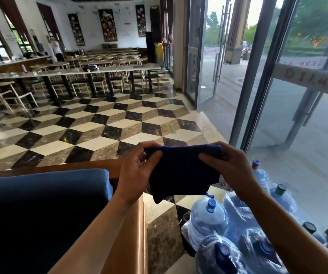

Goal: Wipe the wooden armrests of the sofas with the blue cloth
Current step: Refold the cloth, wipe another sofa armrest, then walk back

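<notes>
Both hands, the left hand [137, 171] and right hand [228, 167], pinch the top corners of the blue cloth [182, 173], which hangs between them in the air. Just below the left grip runs the wooden armrest [127, 238], untouched. If one pinch slackens, the cloth could drop onto the water bottles [210, 216] below the right grip.

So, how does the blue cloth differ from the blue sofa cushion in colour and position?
The blue cloth is dark navy; the sofa cushion is a lighter blue on top. The cloth hangs in the air, held by the left hand and right hand; the cushion rests on the sofa, untouched. Both are blue fabric.
</notes>
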The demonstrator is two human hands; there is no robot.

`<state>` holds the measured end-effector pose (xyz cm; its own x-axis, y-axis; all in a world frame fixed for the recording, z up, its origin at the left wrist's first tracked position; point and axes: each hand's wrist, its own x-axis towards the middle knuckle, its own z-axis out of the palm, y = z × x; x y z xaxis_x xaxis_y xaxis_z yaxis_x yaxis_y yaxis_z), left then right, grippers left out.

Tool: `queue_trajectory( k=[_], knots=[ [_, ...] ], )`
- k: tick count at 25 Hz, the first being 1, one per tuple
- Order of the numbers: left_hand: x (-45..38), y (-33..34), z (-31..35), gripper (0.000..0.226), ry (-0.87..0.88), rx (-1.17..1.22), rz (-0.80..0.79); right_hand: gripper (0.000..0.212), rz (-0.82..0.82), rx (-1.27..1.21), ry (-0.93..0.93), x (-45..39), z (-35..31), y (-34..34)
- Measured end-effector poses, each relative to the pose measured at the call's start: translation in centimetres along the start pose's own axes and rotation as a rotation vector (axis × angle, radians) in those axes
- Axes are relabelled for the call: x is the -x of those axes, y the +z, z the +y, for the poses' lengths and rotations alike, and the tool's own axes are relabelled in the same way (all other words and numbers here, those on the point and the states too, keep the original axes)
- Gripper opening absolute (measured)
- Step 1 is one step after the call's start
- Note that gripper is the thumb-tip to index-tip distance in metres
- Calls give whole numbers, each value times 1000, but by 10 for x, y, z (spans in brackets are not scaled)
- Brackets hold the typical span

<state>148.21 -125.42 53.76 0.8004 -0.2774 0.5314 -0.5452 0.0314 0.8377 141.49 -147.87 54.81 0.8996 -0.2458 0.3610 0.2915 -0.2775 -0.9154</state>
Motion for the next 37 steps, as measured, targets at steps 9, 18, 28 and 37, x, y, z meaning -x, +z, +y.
queue_trajectory(
  k=[9,18,28,37],
  knots=[
    [-136,-46,-99,17,40,-94,-22,23,59,90,-59,-142,47,57],
    [-231,-56,-169,21,30,-82,27,32,40,139,-45,-255,89,81],
    [-332,-33,-261,18,-43,-71,97,18,59,122,40,-391,173,79],
    [-450,-2,-333,14,-115,-95,182,16,-15,11,83,-528,228,68]
  ],
)
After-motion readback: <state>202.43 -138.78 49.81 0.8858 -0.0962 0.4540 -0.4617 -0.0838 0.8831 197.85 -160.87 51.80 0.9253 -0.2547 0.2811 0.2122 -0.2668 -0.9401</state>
